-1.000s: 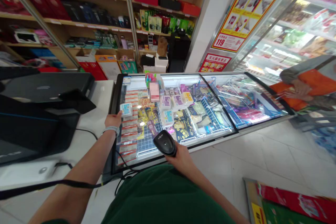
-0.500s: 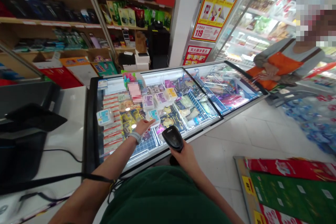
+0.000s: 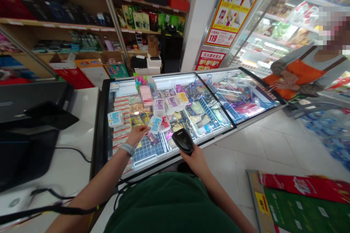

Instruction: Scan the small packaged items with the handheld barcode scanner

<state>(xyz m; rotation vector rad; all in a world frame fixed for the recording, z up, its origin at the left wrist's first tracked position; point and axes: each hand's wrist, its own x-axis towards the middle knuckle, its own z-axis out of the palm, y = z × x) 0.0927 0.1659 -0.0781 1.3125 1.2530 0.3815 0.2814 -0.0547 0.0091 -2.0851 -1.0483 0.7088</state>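
My left hand [image 3: 139, 134], with a watch on its wrist, pinches the edge of a blue-labelled container [image 3: 155, 124] over the glass freezer top. Just right of that container sits a red-labelled container [image 3: 165, 124]. My right hand [image 3: 193, 157] is wrapped round the handle of a black handheld scanner [image 3: 183, 141], whose head is above the freezer's front edge. Behind them stand purple-labelled containers [image 3: 159, 106] and a yellow-labelled one [image 3: 182, 98]. Another blue-labelled container [image 3: 115, 118] rests alone at the left on the glass.
The chest freezer [image 3: 218, 133] runs to the right, where a person in an orange apron [image 3: 303, 74] stands. At the left is a counter [image 3: 79, 131] with a black monitor and cables. Shelves [image 3: 65, 25] line the back; a promotional display [image 3: 308, 204] stands at lower right.
My left hand has drawn the blue-labelled container left and tilted it, exposing the red-labelled one. The scanner remains in my right hand. The whole view has shifted slightly.
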